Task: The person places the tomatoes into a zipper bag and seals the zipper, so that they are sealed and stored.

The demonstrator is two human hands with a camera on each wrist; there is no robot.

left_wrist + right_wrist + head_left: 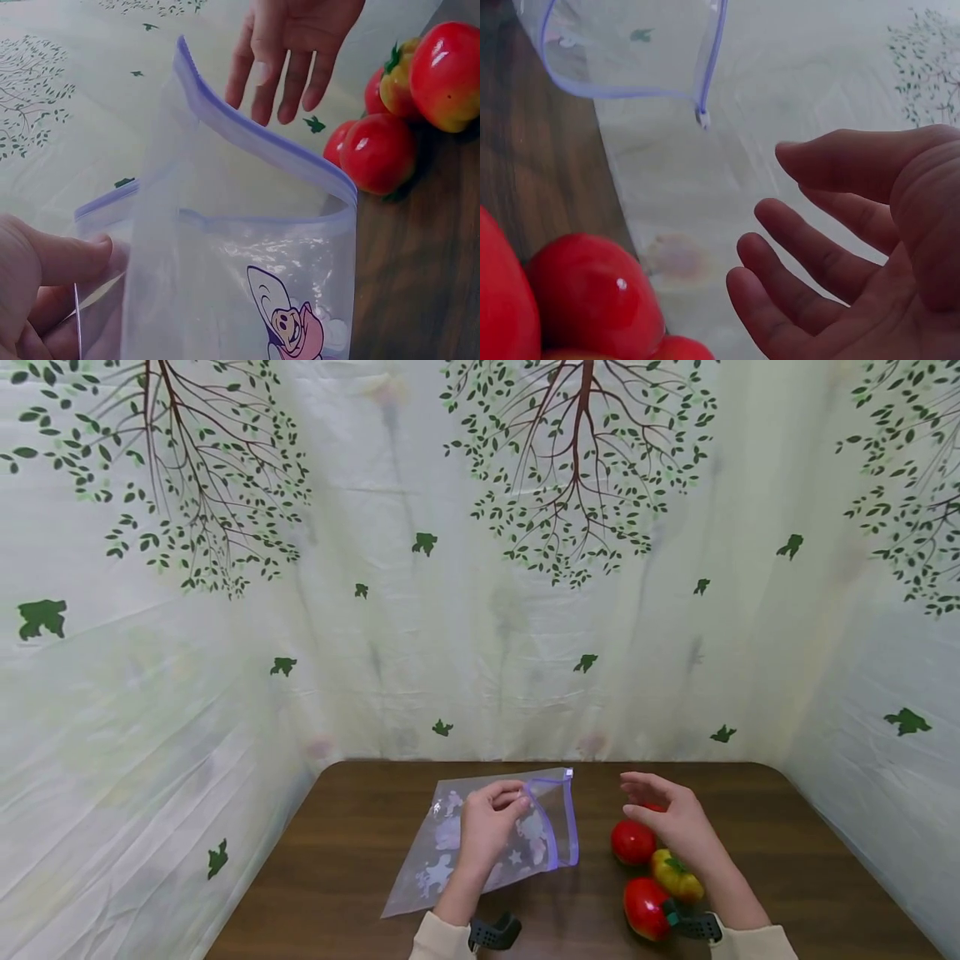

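My left hand (487, 827) pinches a clear zip bag (433, 843) by its side near the mouth, between thumb and fingers. Its purple zip edge (277, 146) gapes wide in the left wrist view, and a cartoon figure (289, 319) is printed on the plastic. To the right, my right hand (675, 822) hovers with fingers loosely spread and holds nothing. Below and beside it sit a red tomato-like fruit (632, 842), a yellow pepper-like one (673, 877) with a green stem, and a red-and-yellow one (645, 908). Another red fruit (654, 808) is partly hidden by the hand.
The brown wooden table (322, 860) has rounded far corners. Behind and on both sides hangs a pale cloth (487, 693) printed with trees and green leaves. Dark bands (495, 932) sit on both wrists, below light sleeves (442, 939).
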